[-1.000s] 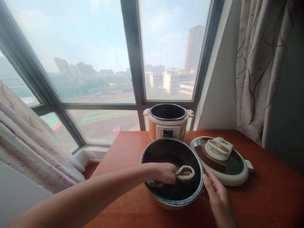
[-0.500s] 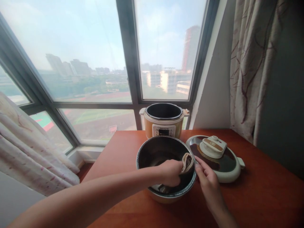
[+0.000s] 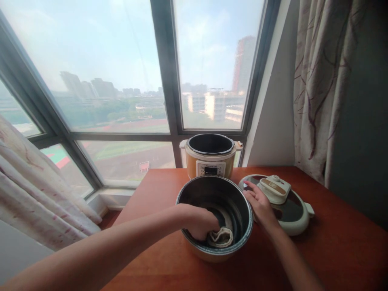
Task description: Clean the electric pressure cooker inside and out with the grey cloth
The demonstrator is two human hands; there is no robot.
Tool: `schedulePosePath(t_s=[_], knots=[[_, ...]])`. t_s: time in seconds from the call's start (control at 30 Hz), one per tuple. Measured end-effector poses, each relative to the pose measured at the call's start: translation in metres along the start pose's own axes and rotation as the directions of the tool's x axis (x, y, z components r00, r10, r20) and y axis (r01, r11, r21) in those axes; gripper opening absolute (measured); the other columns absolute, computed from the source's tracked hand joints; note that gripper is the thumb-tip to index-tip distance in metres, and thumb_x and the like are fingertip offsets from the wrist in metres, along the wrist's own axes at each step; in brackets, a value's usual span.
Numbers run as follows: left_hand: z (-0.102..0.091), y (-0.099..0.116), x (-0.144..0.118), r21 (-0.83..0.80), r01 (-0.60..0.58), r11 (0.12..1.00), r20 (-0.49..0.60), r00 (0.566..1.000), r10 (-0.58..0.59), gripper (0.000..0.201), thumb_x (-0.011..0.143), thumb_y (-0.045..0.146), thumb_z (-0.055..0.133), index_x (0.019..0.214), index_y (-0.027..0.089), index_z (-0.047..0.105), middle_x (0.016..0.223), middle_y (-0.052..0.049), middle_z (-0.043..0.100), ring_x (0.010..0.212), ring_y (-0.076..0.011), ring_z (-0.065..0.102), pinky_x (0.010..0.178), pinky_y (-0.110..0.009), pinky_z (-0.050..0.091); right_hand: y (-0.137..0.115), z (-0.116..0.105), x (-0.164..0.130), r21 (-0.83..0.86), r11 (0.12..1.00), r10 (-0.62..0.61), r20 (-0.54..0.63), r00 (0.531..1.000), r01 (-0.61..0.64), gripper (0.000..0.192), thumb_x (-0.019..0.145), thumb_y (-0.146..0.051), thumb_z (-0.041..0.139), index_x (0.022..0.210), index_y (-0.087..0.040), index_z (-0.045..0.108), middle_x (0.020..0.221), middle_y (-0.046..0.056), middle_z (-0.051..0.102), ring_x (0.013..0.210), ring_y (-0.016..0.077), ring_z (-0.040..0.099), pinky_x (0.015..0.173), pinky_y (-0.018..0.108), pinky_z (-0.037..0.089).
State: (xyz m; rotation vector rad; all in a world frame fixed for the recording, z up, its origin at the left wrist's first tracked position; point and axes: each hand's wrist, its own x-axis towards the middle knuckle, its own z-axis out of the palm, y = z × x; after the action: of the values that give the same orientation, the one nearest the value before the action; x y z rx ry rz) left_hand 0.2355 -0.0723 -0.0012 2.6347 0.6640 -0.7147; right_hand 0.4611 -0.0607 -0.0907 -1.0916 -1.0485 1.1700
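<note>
A dark-lined inner pot (image 3: 239,245) with a pale rim stands near the middle of the table. Inside it, my left hand (image 3: 201,223) is closed on a folded beige cloth (image 3: 222,237), pressed low against the near inner wall. Some of those fingers are hidden by the hand itself. My right hand (image 3: 257,201) is at the pot's right rim, its fingers gripping the edge. Right behind the pot is the yellow and white electric pressure cooker (image 3: 191,163), uncovered, with a control panel on its front.
The cooker's lid (image 3: 292,226), with a white knob on top, lies on the reddish-brown table (image 3: 336,242) just right of my right hand. Large windows (image 3: 112,72) rise behind the table. Patterned curtains (image 3: 315,89) hang on both sides.
My left hand has moved the cloth from the right rim down and left into the pot. My right hand has shifted up along the rim, farther from me.
</note>
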Motion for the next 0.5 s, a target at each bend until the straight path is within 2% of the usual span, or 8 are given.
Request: schedulePosePath(t_s=[0.07, 0.17, 0.27, 0.37, 0.5], knots=[[0.001, 0.000, 0.000, 0.048, -0.039, 0.998, 0.055, 0.998, 0.037, 0.031, 0.073, 0.009, 0.058, 0.099, 0.017, 0.072, 0.092, -0.012, 0.076, 0.073, -0.0241, 0.067, 0.055, -0.028, 0.043, -0.002, -0.003, 0.000, 0.009, 1.000, 0.021, 0.019, 1.000, -0.021, 0.074, 0.074, -0.053, 0.075, 0.133, -0.016, 0.051, 0.072, -0.001, 0.065, 0.063, 0.0162, 0.057, 0.058, 0.026, 0.044], [0.004, 0.000, -0.002, 0.054, -0.027, 0.998, 0.033, 0.999, 0.025, 0.029, 0.075, 0.012, 0.059, 0.100, 0.017, 0.071, 0.092, -0.012, 0.075, 0.075, -0.0253, 0.068, 0.056, -0.029, 0.043, -0.002, -0.010, -0.014, -0.020, 1.000, 0.012, -0.013, 1.000, -0.013, 0.072, 0.076, -0.056, 0.073, 0.132, -0.017, 0.053, 0.072, 0.000, 0.065, 0.065, 0.0167, 0.057, 0.060, 0.026, 0.044], [0.007, 0.000, -0.001, 0.040, -0.017, 0.999, -0.007, 1.000, 0.017, 0.027, 0.075, 0.013, 0.059, 0.099, 0.018, 0.071, 0.090, -0.012, 0.075, 0.075, -0.0259, 0.068, 0.056, -0.029, 0.043, -0.001, -0.009, -0.043, -0.084, 0.996, -0.036, -0.091, 0.995, 0.028, 0.070, 0.080, -0.059, 0.068, 0.134, -0.017, 0.054, 0.059, -0.004, 0.054, 0.057, 0.0148, 0.048, 0.053, 0.025, 0.038], [0.009, 0.003, 0.001, -0.024, 0.003, 1.000, -0.044, 0.999, -0.004, 0.028, 0.076, 0.016, 0.058, 0.100, 0.018, 0.072, 0.091, -0.013, 0.075, 0.076, -0.0270, 0.069, 0.057, -0.030, 0.044, 0.000, 0.002, -0.079, -0.126, 0.991, -0.070, -0.146, 0.987, 0.052, 0.073, 0.086, -0.059, 0.062, 0.144, -0.019, 0.045, 0.058, -0.005, 0.051, 0.054, 0.0142, 0.040, 0.051, 0.025, 0.034], [0.009, 0.015, 0.004, -0.155, 0.085, 0.984, -0.036, 0.995, -0.091, 0.033, 0.076, 0.018, 0.055, 0.105, 0.017, 0.073, 0.097, -0.015, 0.075, 0.083, -0.0291, 0.070, 0.062, -0.031, 0.049, 0.003, 0.019, -0.111, -0.163, 0.986, -0.065, -0.167, 0.984, 0.038, 0.078, 0.089, -0.057, 0.058, 0.153, -0.023, 0.030, 0.064, -0.003, 0.057, 0.056, 0.0161, 0.045, 0.055, 0.028, 0.039]])
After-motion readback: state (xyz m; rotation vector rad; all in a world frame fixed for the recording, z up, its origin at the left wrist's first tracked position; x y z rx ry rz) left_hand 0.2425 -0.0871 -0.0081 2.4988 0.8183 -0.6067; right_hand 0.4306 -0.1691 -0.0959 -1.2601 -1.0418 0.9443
